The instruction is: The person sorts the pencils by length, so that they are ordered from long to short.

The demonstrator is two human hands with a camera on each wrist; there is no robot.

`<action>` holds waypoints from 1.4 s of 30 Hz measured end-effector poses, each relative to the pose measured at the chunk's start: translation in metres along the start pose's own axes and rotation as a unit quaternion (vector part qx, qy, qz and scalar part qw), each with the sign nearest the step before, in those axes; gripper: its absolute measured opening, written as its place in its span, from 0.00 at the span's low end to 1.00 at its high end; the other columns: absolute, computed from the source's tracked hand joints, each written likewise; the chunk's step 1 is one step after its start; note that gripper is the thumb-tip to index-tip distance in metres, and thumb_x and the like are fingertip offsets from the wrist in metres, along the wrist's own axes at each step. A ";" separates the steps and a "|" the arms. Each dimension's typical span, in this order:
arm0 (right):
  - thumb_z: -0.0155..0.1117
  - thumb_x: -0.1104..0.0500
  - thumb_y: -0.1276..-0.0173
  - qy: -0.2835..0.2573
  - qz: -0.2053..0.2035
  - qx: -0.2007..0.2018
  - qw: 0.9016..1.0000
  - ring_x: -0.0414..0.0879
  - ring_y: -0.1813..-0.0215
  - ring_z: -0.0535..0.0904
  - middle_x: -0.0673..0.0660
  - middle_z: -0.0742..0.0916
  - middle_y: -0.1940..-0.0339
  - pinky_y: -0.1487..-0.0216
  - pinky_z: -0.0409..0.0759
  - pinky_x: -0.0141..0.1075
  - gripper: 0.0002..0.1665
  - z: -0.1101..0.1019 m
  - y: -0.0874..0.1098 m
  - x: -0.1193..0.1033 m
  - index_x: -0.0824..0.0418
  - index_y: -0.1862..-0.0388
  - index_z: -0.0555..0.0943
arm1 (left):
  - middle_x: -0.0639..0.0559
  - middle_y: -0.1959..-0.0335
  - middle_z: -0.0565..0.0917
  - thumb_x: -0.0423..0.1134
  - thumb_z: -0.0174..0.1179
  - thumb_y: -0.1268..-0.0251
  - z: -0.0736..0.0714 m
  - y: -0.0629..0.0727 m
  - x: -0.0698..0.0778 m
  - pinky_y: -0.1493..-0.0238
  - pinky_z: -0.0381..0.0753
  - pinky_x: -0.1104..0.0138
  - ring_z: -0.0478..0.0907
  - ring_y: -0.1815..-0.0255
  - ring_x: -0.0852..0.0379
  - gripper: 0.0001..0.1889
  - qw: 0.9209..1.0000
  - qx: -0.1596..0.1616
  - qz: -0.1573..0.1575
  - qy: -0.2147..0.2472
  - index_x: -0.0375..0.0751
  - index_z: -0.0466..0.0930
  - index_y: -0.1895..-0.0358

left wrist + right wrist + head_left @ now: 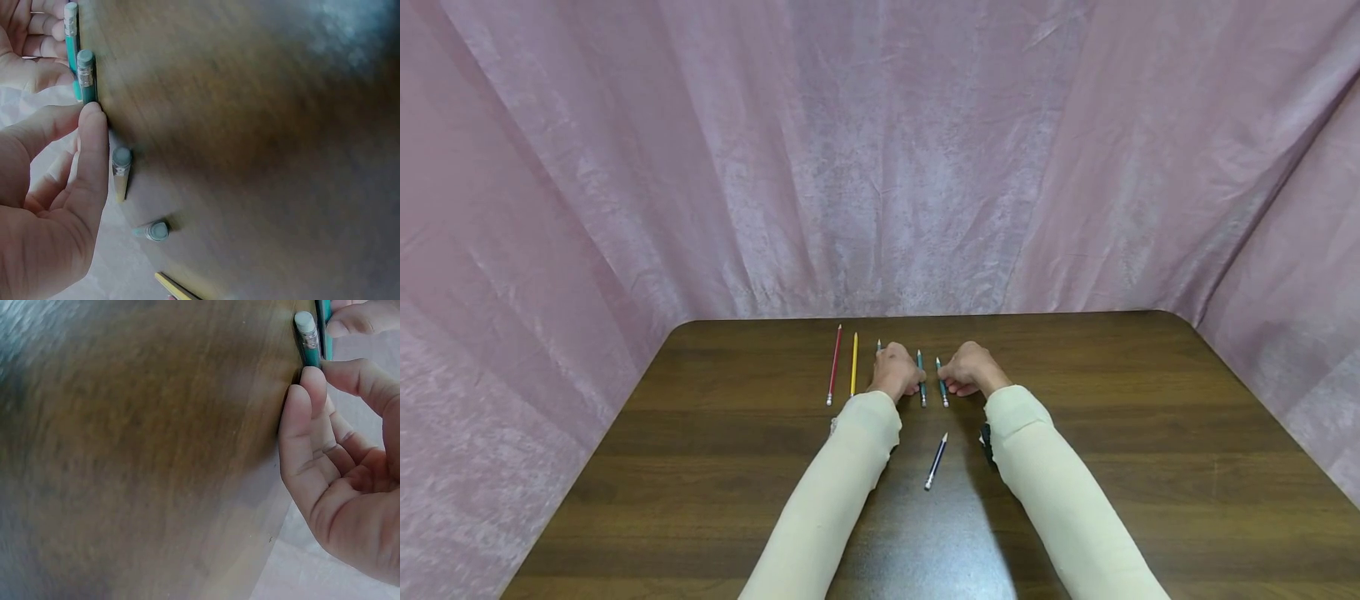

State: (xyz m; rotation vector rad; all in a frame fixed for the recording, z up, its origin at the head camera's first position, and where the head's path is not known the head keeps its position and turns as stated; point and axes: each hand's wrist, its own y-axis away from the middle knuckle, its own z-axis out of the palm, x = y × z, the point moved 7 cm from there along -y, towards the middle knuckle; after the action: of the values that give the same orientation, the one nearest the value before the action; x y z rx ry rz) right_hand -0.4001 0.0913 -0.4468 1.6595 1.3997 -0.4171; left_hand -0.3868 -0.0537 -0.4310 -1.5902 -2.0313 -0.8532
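My left hand (895, 371) pinches a dark green pencil (922, 392) between thumb and index finger, near its eraser end in the left wrist view. To the right, my right hand (973, 368) pinches a second green pencil (943, 392), whose white eraser (305, 322) shows in the right wrist view. Both pencils lie close and roughly parallel, tips pointing away. Beneath the left hand is another pencil, mostly hidden; only its bluish tip (879, 344) shows in the head view. Nearer me, a shorter dark blue pencil (936, 462) lies slightly tilted between the forearms.
Left of my left hand, a yellow pencil (854, 362) and a red pencil (834, 367) lie side by side, tips away from me. Everything rests on a brown wooden table (1150, 433). Pink curtains (917, 167) hang behind its far edge and at the sides.
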 end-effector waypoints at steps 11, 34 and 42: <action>0.65 0.67 0.35 -0.002 -0.007 -0.003 1.000 0.38 0.83 0.79 0.55 0.84 0.81 0.73 0.86 0.34 0.06 -0.002 0.005 -0.001 0.70 0.70 0.82 | 0.47 0.82 0.86 0.33 0.71 0.40 0.001 0.003 0.001 0.84 0.79 0.72 0.83 0.83 0.57 0.10 1.000 -0.006 -0.009 0.013 0.37 0.84 0.79; 0.60 0.68 0.35 -0.023 -0.094 -0.083 0.992 0.39 0.78 0.79 0.53 0.82 0.81 0.73 0.85 0.30 0.10 -0.018 0.045 0.004 0.78 0.63 0.81 | 0.45 0.81 0.86 0.30 0.70 0.42 -0.042 0.010 0.017 0.62 0.89 0.58 0.88 0.70 0.47 0.05 0.991 -0.054 0.030 0.115 0.31 0.88 0.73; 0.61 0.67 0.32 -0.056 -0.097 -0.115 0.987 0.40 0.77 0.80 0.54 0.83 0.78 0.72 0.85 0.31 0.11 -0.008 0.066 0.018 0.78 0.60 0.80 | 0.38 0.67 0.88 0.33 0.69 0.39 -0.082 0.025 0.006 0.62 0.89 0.62 0.88 0.65 0.47 0.07 0.982 -0.084 0.067 0.154 0.30 0.88 0.63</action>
State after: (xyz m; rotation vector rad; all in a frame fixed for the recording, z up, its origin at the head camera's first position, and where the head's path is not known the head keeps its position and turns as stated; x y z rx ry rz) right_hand -0.3364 0.1118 -0.4288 1.3005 1.4715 -0.4359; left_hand -0.3673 -0.1024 -0.3623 -1.5484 -1.6551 -1.1646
